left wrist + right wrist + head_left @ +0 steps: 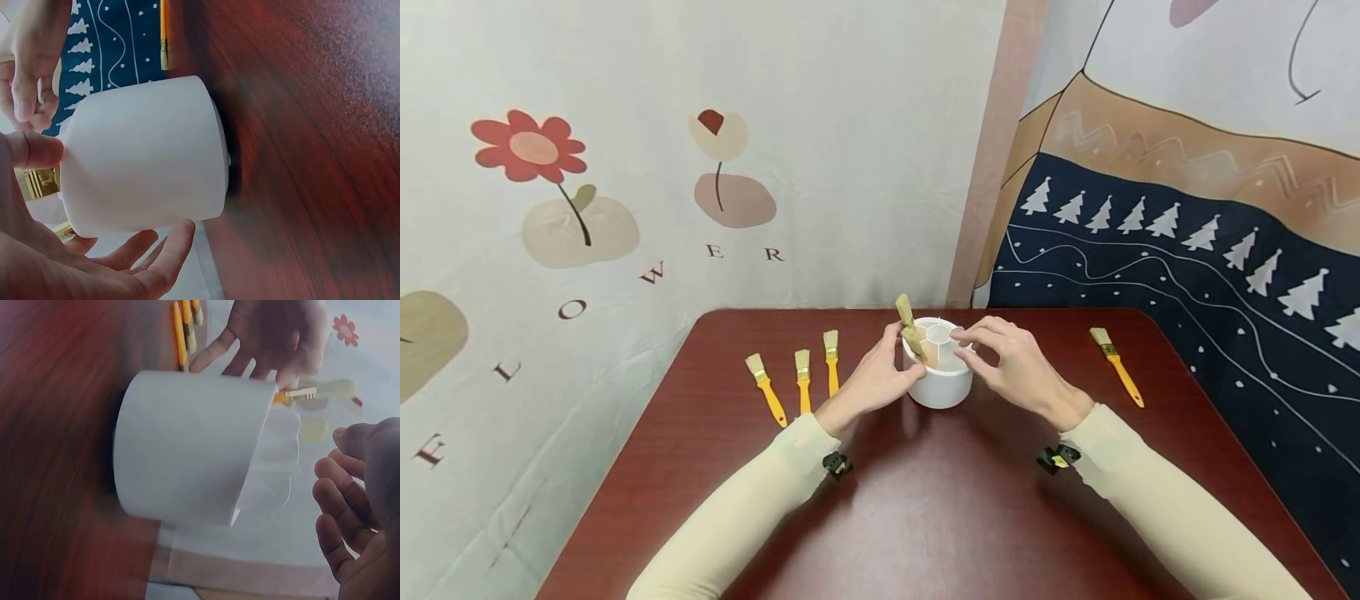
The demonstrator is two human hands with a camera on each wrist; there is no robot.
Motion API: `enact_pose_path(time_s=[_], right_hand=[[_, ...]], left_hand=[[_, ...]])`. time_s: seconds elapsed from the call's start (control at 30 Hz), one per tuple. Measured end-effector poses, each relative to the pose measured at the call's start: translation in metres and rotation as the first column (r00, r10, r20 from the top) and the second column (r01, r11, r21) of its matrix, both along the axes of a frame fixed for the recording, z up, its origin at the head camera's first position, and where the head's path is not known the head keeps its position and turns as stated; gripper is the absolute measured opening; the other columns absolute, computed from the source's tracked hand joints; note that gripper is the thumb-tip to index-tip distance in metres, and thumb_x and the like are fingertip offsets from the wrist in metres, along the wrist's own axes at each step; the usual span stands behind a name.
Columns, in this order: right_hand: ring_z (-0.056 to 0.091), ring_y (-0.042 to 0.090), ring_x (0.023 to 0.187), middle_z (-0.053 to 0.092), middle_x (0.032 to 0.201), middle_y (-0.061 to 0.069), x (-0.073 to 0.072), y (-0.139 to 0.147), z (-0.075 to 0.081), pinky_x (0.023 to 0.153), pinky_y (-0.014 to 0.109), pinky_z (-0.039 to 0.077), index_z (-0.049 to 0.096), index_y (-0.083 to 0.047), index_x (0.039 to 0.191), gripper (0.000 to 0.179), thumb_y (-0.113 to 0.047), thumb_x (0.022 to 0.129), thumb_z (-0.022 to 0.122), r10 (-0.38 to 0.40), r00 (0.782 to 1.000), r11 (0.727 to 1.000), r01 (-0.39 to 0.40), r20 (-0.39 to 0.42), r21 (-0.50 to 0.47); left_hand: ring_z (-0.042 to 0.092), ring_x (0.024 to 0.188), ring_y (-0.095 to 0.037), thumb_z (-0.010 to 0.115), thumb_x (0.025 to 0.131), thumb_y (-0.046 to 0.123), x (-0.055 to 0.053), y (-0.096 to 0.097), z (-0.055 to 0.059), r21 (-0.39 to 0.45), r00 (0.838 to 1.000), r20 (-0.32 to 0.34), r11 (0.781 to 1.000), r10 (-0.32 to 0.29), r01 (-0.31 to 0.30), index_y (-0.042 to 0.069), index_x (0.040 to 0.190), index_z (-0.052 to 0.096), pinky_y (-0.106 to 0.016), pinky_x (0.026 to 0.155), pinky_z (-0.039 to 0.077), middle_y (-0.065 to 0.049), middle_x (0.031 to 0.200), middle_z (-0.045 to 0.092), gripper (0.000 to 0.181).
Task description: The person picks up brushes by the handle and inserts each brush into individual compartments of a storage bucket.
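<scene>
A white round organizer [940, 390] with inner compartments stands upright near the table's back edge. My left hand [880, 375] grips its left side, the thumb at the rim and the fingers along the wall. Two paintbrushes stand bristles up in the left part of the organizer: one brush [906, 310] leans outward, and a second brush [314, 431] shows only its pale bristles in the right wrist view. Beside the right rim hovers my right hand [1011, 362], fingers loosely bent. Nothing is in it, and the right wrist view shows it apart from the organizer [187, 450].
Left of the organizer, three yellow-handled paintbrushes lie on the table: an outer brush [767, 391], a middle brush [803, 381] and an inner brush [832, 363]. Another paintbrush [1117, 367] lies at the far right. Printed curtains [865, 150] hang behind the dark red table [955, 517].
</scene>
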State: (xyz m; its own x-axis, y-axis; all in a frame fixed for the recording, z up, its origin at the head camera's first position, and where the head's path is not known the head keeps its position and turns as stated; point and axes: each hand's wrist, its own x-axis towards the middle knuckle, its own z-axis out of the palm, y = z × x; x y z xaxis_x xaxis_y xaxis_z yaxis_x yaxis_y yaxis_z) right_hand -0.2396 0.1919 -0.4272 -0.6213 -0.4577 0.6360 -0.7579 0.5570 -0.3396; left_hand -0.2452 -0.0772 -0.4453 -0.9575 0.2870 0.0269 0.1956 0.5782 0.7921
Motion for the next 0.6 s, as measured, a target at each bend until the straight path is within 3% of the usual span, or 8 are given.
enact_pose_path(time_s=[0.4,0.5,0.6], right_hand=[[0.079,0.025,0.111,0.085,0.120,0.006,-0.005,0.032,-0.006,0.099,0.052,0.068,0.087,-0.011,0.130,0.029,-0.005,0.101,0.089,-0.127,0.990,0.992,0.126,0.067,0.013],[0.080,0.025,0.112,0.085,0.120,0.006,-0.007,0.039,-0.008,0.100,0.048,0.068,0.087,-0.011,0.129,0.027,-0.007,0.103,0.089,-0.148,0.987,0.989,0.147,0.067,0.014],[0.079,0.025,0.113,0.085,0.122,0.005,-0.008,0.045,-0.010,0.101,0.035,0.066,0.087,-0.011,0.130,0.026,-0.009,0.104,0.088,-0.168,0.982,0.986,0.168,0.084,0.014]], left_hand=[[0.062,0.154,-0.036,0.067,0.105,0.034,-0.009,-0.002,0.001,0.019,1.000,-0.022,1.000,-0.020,0.021,0.019,0.173,0.045,-0.062,0.128,0.051,-0.016,0.168,0.062,0.074],[0.064,0.151,-0.036,0.066,0.106,0.031,-0.010,-0.001,0.002,0.018,0.999,-0.028,1.000,-0.024,0.024,0.018,0.175,0.046,-0.062,0.126,0.052,-0.016,0.166,0.064,0.073],[0.066,0.146,-0.036,0.066,0.106,0.029,-0.010,-0.001,0.002,0.019,0.999,-0.032,1.000,-0.024,0.025,0.017,0.175,0.046,-0.061,0.123,0.054,-0.017,0.163,0.066,0.073]])
